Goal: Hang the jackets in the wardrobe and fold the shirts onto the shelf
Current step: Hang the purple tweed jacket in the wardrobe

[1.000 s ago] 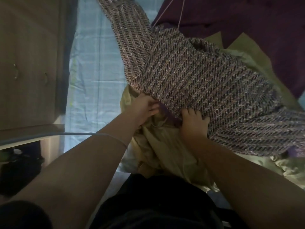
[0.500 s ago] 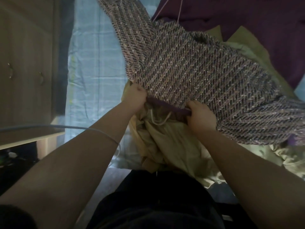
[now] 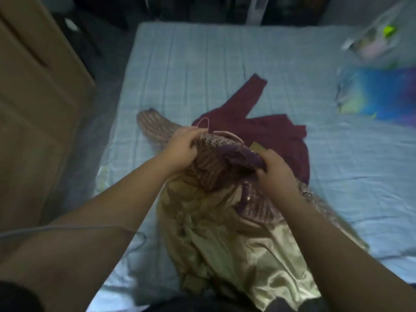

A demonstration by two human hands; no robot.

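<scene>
Lifted since earlier: woven pink-brown tweed jacket (image 3: 209, 163), now bunched | both hands (left (image 3: 182, 147), right (image 3: 273, 171)) clench its collar, pink wire hanger (image 3: 208, 124) hook pointing far | glossy cream satin lining (image 3: 236, 244) trails near, over pale blue bed sheet (image 3: 180, 70)

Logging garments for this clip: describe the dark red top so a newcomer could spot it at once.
Start at the pale blue bed. The dark red top lies flat near its middle, just beyond both hands, one sleeve stretched away from the person. It is plain and dark red, unlike the tweed jacket and the shiny cream garment nearer the person.
</scene>
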